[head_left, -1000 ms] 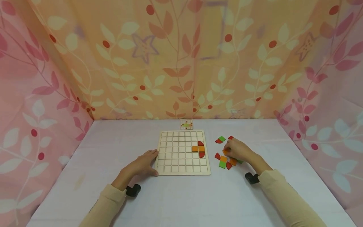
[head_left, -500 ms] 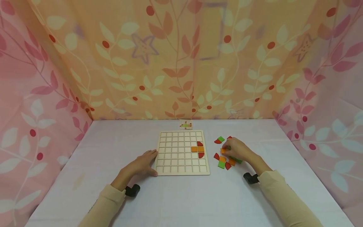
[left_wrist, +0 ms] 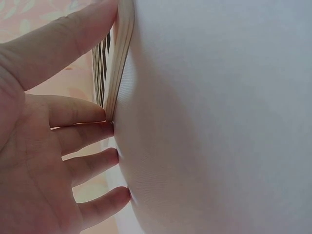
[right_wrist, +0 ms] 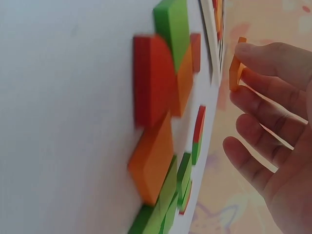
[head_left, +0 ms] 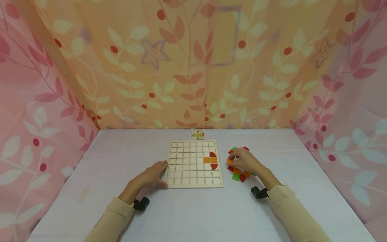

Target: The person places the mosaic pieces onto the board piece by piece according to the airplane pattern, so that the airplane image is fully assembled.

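A wooden grid board [head_left: 185, 172] lies flat on the table. On its right side are two orange square tiles [head_left: 210, 160] in a row, with a red quarter-round tile [head_left: 213, 154] above and another below the outer one. My left hand [head_left: 153, 175] rests at the board's left edge, fingers extended; in the left wrist view the thumb [left_wrist: 63, 41] and index finger touch the rim. Between thumb and fingers, my right hand [head_left: 247, 160] pinches an orange square tile [right_wrist: 235, 70], raised off the table beside the loose tiles.
Loose green, red and orange tiles [head_left: 236, 176] lie right of the board, partly hidden by the right hand. A small printed pattern card [head_left: 198, 134] lies beyond the board's far edge. Patterned cloth [head_left: 193, 67] encloses the table at the back and both sides.
My right hand has picked an orange square tile out of the loose tiles and moved left with it, toward the board. The left hand has stayed at the board's edge.
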{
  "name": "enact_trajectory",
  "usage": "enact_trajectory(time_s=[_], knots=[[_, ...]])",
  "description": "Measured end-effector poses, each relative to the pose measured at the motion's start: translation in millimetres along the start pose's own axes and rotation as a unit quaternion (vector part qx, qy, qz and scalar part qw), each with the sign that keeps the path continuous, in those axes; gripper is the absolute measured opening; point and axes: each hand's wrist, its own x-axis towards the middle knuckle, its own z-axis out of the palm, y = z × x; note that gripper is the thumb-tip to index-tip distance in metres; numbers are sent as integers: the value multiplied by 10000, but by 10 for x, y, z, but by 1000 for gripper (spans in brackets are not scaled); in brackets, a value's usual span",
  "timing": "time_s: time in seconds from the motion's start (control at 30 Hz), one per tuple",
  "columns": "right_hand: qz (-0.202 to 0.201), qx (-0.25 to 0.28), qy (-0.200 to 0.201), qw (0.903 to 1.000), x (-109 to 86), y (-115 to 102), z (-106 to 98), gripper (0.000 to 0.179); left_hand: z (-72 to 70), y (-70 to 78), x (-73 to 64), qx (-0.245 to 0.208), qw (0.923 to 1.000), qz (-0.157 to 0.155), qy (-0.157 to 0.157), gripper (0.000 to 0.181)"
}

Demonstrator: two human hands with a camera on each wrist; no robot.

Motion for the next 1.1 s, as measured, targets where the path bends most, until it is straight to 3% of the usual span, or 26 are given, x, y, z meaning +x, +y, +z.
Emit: enact_trajectory(time_s=[0.17, 1.1], knots=[[-55, 125, 13, 9999, 13, -99, 59, 20, 8, -2, -2, -8, 10000, 55, 32, 97], [-784, -622, -40, 9950, 190, -595, 294, 19, 16, 2, -6, -48, 10000, -24, 31, 96]])
